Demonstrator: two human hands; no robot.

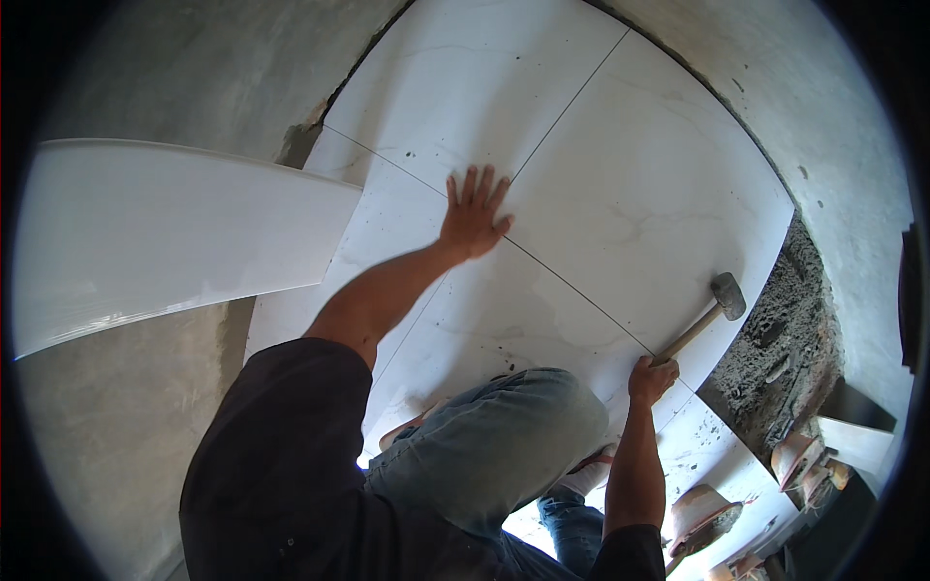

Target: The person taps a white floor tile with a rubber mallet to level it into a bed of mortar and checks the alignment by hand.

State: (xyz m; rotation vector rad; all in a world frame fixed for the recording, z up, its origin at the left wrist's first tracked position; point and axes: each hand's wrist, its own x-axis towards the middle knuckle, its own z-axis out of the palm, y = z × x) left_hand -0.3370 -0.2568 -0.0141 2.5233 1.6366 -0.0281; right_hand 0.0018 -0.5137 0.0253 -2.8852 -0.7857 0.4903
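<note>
Large white marbled floor tiles (659, 165) lie edge to edge below me, with thin dark joints between them. My left hand (472, 225) rests flat, fingers spread, on the tiles where the joints meet. In my right hand (652, 380) is a mallet (728, 296) with a wooden handle and a dark, cylindrical head. The fingers wrap round the lower end of its handle. Its head is over the right-hand tile, close to that tile's outer edge; whether it touches the surface I cannot tell. Small dark specks dot the tiles.
A loose white tile or panel (174, 223) juts in from the left. Rough grey mortar (775, 339) fills the gap by the right wall (823, 126). A dirty pinkish bowl-like container (699, 511) stands at the lower right, near other cluttered items. My bent knee (504, 436) is over the tiles.
</note>
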